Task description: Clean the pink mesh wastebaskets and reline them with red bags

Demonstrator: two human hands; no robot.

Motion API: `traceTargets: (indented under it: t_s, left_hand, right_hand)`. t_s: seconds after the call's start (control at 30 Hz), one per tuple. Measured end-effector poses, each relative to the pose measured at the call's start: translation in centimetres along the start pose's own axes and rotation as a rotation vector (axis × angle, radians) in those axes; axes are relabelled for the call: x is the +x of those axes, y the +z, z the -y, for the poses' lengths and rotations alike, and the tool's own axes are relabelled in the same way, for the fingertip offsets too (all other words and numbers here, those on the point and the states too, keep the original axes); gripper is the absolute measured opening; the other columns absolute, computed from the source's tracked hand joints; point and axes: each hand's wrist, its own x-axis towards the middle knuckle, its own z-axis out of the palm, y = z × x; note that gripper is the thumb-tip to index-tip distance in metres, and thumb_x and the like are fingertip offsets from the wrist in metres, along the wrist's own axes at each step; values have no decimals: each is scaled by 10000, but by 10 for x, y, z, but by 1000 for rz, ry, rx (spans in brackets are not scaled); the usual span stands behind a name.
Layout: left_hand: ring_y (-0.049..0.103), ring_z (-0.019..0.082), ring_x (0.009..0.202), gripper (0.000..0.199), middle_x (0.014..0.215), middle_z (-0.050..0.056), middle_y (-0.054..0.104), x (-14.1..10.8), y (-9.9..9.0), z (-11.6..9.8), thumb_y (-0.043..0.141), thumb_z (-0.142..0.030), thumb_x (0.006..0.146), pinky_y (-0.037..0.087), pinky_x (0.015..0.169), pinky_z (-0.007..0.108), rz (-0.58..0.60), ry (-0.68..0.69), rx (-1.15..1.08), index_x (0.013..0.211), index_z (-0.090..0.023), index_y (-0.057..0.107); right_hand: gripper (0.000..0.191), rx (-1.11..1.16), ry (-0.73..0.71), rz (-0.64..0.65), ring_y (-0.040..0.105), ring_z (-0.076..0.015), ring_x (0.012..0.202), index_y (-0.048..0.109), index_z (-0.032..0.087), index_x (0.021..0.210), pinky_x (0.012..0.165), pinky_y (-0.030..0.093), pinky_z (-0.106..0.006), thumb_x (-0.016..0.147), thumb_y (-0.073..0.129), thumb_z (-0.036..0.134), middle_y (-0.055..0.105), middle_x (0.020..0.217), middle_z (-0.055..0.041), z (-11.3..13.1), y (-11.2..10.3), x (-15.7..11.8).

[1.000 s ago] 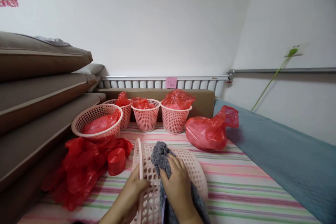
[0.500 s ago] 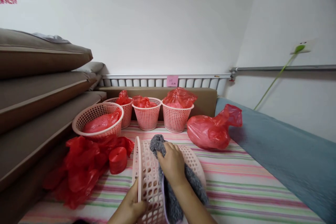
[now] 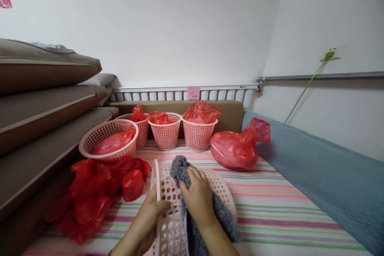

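A pink plastic basket (image 3: 172, 228) with a lattice wall lies on its side in front of me, its rim facing left. My left hand (image 3: 150, 216) grips that rim, thumb on the outer wall and the other fingers mostly hidden inside. Pressed against the basket's upper side is a grey cloth (image 3: 180, 168), bunched under my right hand (image 3: 198, 196), whose fingers are closed on it. The cloth's loose end hangs down over the basket on both sides of my right wrist.
Crumpled red plastic bags (image 3: 93, 196) and a red bag roll (image 3: 132, 185) lie left. Behind stand several pink baskets (image 3: 165, 134) holding red bags. A filled, tied red bag (image 3: 234, 150) rests at right. Stacked cushions (image 3: 48, 100) border the left; a blue-grey surface (image 3: 315, 172) borders the right.
My left hand has moved up along the basket's rim. My right hand and the cloth stay at nearly the same place on the basket. The view has shifted slightly.
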Motion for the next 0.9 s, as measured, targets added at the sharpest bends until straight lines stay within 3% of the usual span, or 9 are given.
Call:
traceTargets:
  t_s: [0.17, 0.33, 0.47, 0.63, 0.77, 0.9]
  left_hand:
    - [608, 284, 1066, 660, 1120, 91, 690, -2, 5, 7, 658, -80, 595, 447, 909, 356, 45, 46, -56, 1237, -177, 542]
    - [604, 307, 1067, 727, 1127, 118, 682, 5, -26, 37, 738, -99, 561, 456, 885, 362, 15, -11, -52, 1252, -163, 521]
    - [606, 338, 1068, 783, 1139, 124, 677, 7, -48, 59, 789, -120, 528, 487, 858, 402, -26, -28, -80, 1252, -186, 499]
    - [636, 310, 1037, 695, 1062, 102, 719, -2, -56, 78, 833, -215, 554, 449, 942, 419, 65, -6, -110, 1192, -195, 559]
    - [639, 311, 1032, 639, 1059, 101, 724, -7, -51, 76, 830, -234, 561, 458, 923, 409, 112, -19, -106, 1155, -194, 598]
    - [657, 313, 980, 659, 1064, 116, 718, 0, -31, 44, 770, -191, 588, 485, 866, 407, 54, 13, -67, 1212, -168, 558]
  right_hand:
    - [324, 6, -44, -105, 516, -255, 1078, 613, 127, 1081, 976, 404, -422, 763, 551, 142, 630, 1129, -112, -13, -3, -20]
    - [312, 1, -59, -61, 520, -256, 1070, 633, 147, 1035, 967, 410, -423, 736, 553, 107, 636, 1126, -101, -7, 9, -24]
    - [307, -3, -40, -20, 514, -251, 1075, 635, 152, 1035, 959, 392, -390, 737, 569, 121, 634, 1133, -94, 6, 14, -3]
    - [133, -97, 16, 82, 560, -241, 922, 635, 174, 888, 805, 414, -346, 777, 581, 223, 667, 950, -73, 13, 20, 37]
    - [110, -129, 31, 91, 564, -235, 887, 629, 175, 859, 769, 401, -327, 778, 592, 240, 664, 911, -73, 11, 23, 42]
    - [137, -90, 8, 63, 557, -236, 919, 626, 179, 897, 802, 405, -330, 771, 600, 224, 661, 945, -65, 10, 17, 32]
